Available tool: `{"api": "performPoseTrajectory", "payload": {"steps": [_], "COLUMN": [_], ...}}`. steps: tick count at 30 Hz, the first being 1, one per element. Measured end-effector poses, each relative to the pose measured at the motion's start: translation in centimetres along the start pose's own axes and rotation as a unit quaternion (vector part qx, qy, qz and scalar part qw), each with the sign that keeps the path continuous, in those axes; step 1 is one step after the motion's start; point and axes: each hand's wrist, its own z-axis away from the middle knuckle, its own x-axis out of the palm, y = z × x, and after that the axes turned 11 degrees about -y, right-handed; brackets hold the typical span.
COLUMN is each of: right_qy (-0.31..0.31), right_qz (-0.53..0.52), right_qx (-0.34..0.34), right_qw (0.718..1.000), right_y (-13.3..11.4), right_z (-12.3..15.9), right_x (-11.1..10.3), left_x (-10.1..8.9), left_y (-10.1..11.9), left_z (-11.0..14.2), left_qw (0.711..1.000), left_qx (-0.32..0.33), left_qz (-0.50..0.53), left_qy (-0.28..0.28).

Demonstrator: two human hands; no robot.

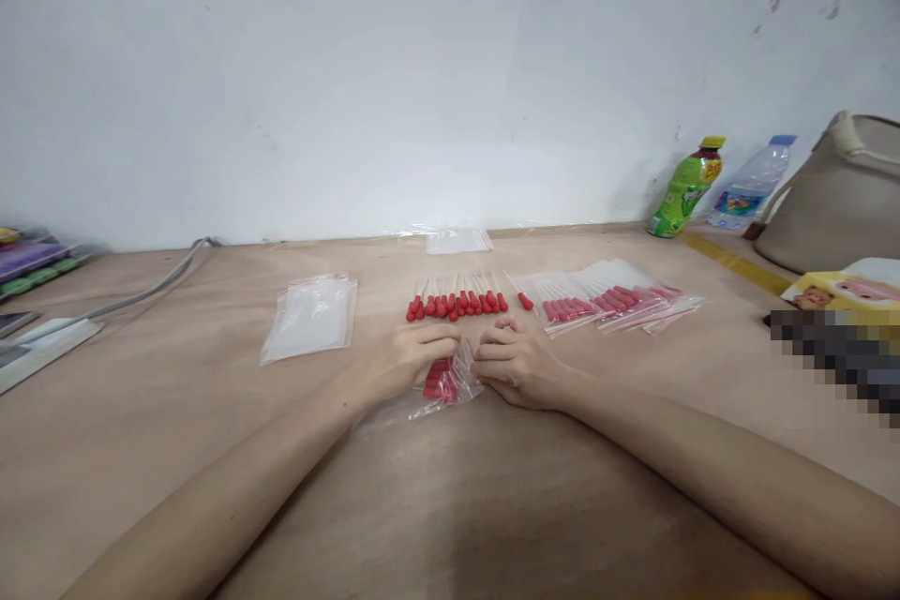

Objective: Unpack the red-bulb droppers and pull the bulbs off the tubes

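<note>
Between my hands is a clear zip bag (pixel 460 380) with several red-ended sticks (pixel 441 379) in it. My left hand (pixel 412 356) is closed on the bag's left side, over the sticks. My right hand (pixel 517 363) has its fingers curled and pinches the bag's right edge. Just beyond my hands lies a row of loose red-tipped thin sticks (pixel 457 304), their pale ends pointing away. One red-tipped stick (pixel 525 301) lies apart at the row's right. Further right, filled zip bags (pixel 619 300) of such sticks overlap in a fan.
A stack of flat clear bags (pixel 309 317) lies at left, another bag (pixel 459 242) by the wall. A green bottle (pixel 687 187), a water bottle (pixel 754 183) and a beige basket (pixel 833 192) stand back right. A grey cable (pixel 151 289) runs to a power strip (pixel 49 347) at left.
</note>
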Motion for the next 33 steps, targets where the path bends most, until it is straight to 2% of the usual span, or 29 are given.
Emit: {"api": "performPoseTrajectory", "payload": {"steps": [3,5,10,12,14,17,20,22,25,30,33], "right_qy": [-0.034,-0.052,-0.097,-0.092,-0.073,-0.044,-0.028,-0.033,-0.046,-0.068,-0.056], "right_qz": [-0.016,-0.026,-0.075,-0.115,-0.154,-0.198,-0.236,-0.253,-0.26,-0.258,-0.276], "right_qx": [0.0,-0.005,-0.025,0.006,0.063,0.132,0.168,0.195,0.234,0.252,0.262], "right_qw": [0.999,0.998,0.992,0.989,0.983,0.97,0.957,0.947,0.936,0.93,0.923], "right_y": [0.3,0.3,0.0,-0.2,-0.3,-0.4,-0.7,-1.0,-1.2,-0.9,-0.8], "right_z": [0.3,0.5,0.7,0.6,0.5,0.1,-0.2,-0.5,-0.6,-0.4,-0.2], "right_x": [-0.4,-0.7,-1.2,-1.1,-0.8,-0.2,0.0,-0.1,-0.5,-0.5,-0.5], "left_x": [-1.0,-1.3,-0.7,-0.5,-0.6,-0.7,-0.3,0.2,1.0,1.4,1.4], "left_y": [-0.6,-1.0,-0.7,-0.2,0.6,1.8,2.7,2.8,2.3,1.7,1.8], "left_z": [0.6,0.8,0.4,0.4,0.9,2.6,4.4,4.9,4.3,2.5,2.4], "left_qw": [0.998,0.998,1.0,0.999,0.995,0.978,0.965,0.962,0.96,0.963,0.962], "left_qx": [-0.03,-0.033,-0.008,-0.022,-0.07,-0.154,-0.197,-0.21,-0.217,-0.191,-0.201], "left_qz": [-0.014,-0.026,-0.001,0.022,0.059,0.125,0.155,0.163,0.174,0.189,0.186], "left_qy": [0.046,0.051,-0.028,-0.043,-0.042,-0.058,-0.075,-0.067,-0.037,-0.017,-0.017]}}
